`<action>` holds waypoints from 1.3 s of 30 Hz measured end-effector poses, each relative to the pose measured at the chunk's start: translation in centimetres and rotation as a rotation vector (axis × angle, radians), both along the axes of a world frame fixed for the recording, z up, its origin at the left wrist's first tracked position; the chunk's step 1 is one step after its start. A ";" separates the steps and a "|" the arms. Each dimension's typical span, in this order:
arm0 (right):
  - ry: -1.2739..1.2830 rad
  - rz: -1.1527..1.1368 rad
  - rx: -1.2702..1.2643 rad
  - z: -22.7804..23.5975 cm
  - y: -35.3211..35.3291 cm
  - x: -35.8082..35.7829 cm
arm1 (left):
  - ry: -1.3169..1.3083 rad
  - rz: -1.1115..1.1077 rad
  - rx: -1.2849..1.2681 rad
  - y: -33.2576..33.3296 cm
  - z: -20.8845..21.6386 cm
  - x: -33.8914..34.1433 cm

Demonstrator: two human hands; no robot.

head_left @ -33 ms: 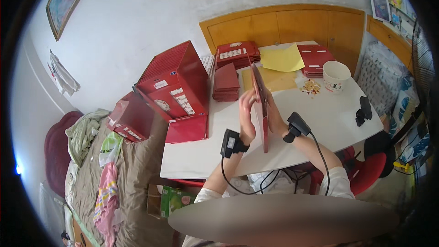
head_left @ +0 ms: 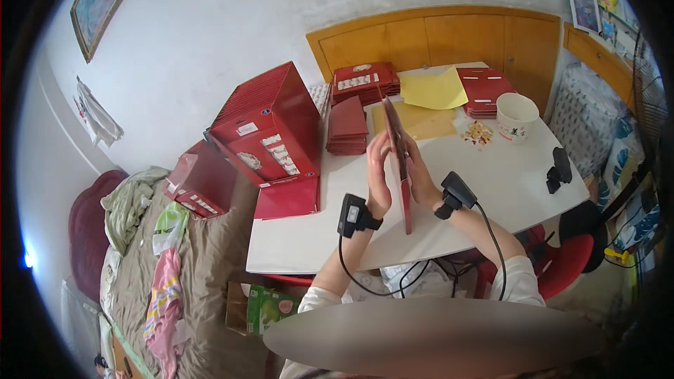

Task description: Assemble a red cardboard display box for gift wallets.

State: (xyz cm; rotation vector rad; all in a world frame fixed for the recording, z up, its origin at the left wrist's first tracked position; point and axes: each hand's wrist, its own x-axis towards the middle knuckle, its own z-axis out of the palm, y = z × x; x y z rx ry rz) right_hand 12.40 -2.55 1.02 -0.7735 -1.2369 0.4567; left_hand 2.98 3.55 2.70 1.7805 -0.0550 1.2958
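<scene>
A thin, flat red cardboard piece (head_left: pixel 406 214) stands on edge over the middle of the white table, seen nearly edge-on. My left hand (head_left: pixel 378 175) presses against its left side, the fingers pointing up and partly curled. On the other side, my right hand (head_left: pixel 420 177) lies along it with the palm turned inward, so both hands hold it between them. Some fingertips of the right hand are hidden behind the cardboard. Just beyond my left hand sits a stack of smaller red cardboard pieces (head_left: pixel 347 133). Yellow sheets (head_left: pixel 434 88) lie behind the held piece.
Left on the white table (head_left: pixel 288 242) stands a large red carton (head_left: pixel 288 126) packed with flat red pieces. More red stacks (head_left: pixel 368 84) (head_left: pixel 486 91) sit at the back. A paper tub (head_left: pixel 516 118), small scraps (head_left: pixel 477 133) and a black object (head_left: pixel 559 168) are at right. Cables hang from my wrist devices.
</scene>
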 end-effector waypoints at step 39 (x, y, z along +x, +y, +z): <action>-0.960 -0.526 0.334 11.8 -0.3 5.0 | 0.049 -0.278 -0.151 -0.4 0.7 0.6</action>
